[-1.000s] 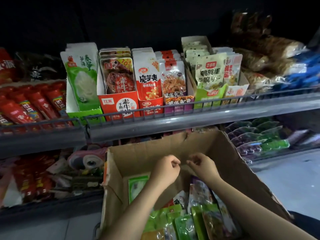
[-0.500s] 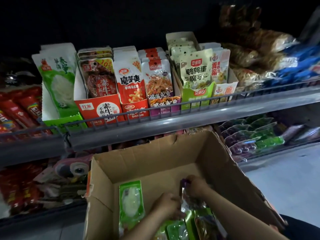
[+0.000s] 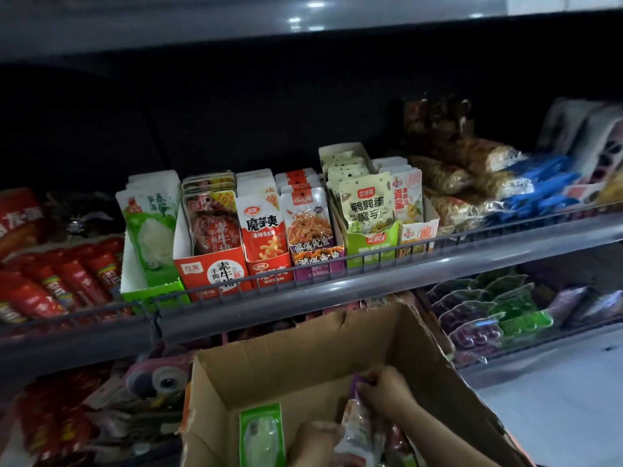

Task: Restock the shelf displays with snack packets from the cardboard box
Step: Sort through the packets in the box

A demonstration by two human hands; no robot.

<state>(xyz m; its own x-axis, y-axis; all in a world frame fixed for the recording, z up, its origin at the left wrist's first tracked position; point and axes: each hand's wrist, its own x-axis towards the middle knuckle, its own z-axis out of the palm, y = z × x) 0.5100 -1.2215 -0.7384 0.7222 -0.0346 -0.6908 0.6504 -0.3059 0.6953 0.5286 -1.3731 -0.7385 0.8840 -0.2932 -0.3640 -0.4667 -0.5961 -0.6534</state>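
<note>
Dim shop aisle, grey metal shelf [image 3: 371, 281] with a wire front rail running left to right across the middle. On it, upright display cartons side by side: green-and-white packets [image 3: 150, 227] at left, then a red carton [image 3: 212, 269] with dark red packets, red-and-white packets [image 3: 261, 230], orange noodle-print packets in a purple carton [image 3: 308, 224], then a green carton [image 3: 371, 242] with cream packets and a narrow carton [image 3: 416, 234] just right of it. Red tube-shaped packs [image 3: 67, 281] lie far left, brown bagged snacks [image 3: 465, 176] and blue packs [image 3: 546, 187] at right. Lower shelf at right holds purple and green pouches [image 3: 488, 315].

Cardboard box [image 3: 303, 358] sits near, below the shelf, flaps open, far wall close under the shelf edge. Inside: one green packet [image 3: 261, 433] standing against the left part, more packets bunched low right, partly hidden by the hands.

Right hand [image 3: 384, 389] is in the box, fingers curled, pinching the purple top edge of a snack packet [image 3: 359, 426] that stands up from the pile. Left hand [image 3: 317, 439] is lower, at the frame bottom, fingers curled against the same bunch of packets; whether it actually grips one I cannot tell, the fingertips are hidden behind the packet.
</note>
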